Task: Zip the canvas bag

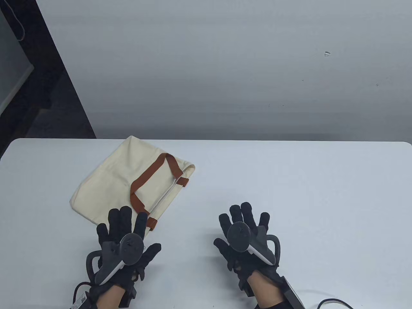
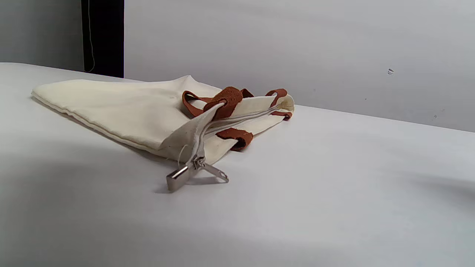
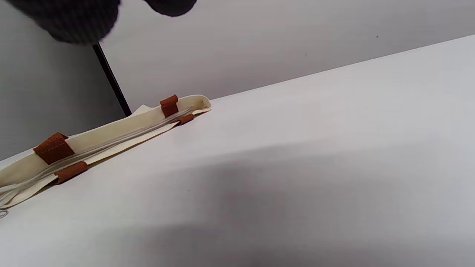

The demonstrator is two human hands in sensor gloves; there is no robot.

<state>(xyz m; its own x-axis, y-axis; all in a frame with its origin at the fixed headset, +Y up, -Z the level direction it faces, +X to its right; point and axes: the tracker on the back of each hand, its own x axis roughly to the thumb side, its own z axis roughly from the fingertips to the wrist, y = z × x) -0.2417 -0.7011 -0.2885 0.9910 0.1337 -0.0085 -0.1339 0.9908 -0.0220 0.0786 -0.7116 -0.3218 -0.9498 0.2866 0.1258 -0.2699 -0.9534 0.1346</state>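
Canvas bag (image 1: 122, 180) lies flat, cream with brown leather handles (image 1: 145, 180), just beyond the left hand's (image 1: 124, 246) spread fingertips (image 1: 117, 215), its open mouth facing the right hand. The metal zip slider (image 2: 185, 172) rests on the table (image 1: 289, 180) at the mouth's near end. Right hand (image 1: 246, 239) hovers with fingers splayed, holding nothing, well apart from the bag. Bare tabletop stretches ahead of and outward from those fingers to the far edge.

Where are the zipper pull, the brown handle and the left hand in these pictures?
zipper pull (image 2: 179, 177): left wrist view, on its metal tab lying on the table.
brown handle (image 1: 145, 179): table view, on the strap crossing the bag's upper side.
left hand (image 1: 124, 241): table view, on the back of the hand.
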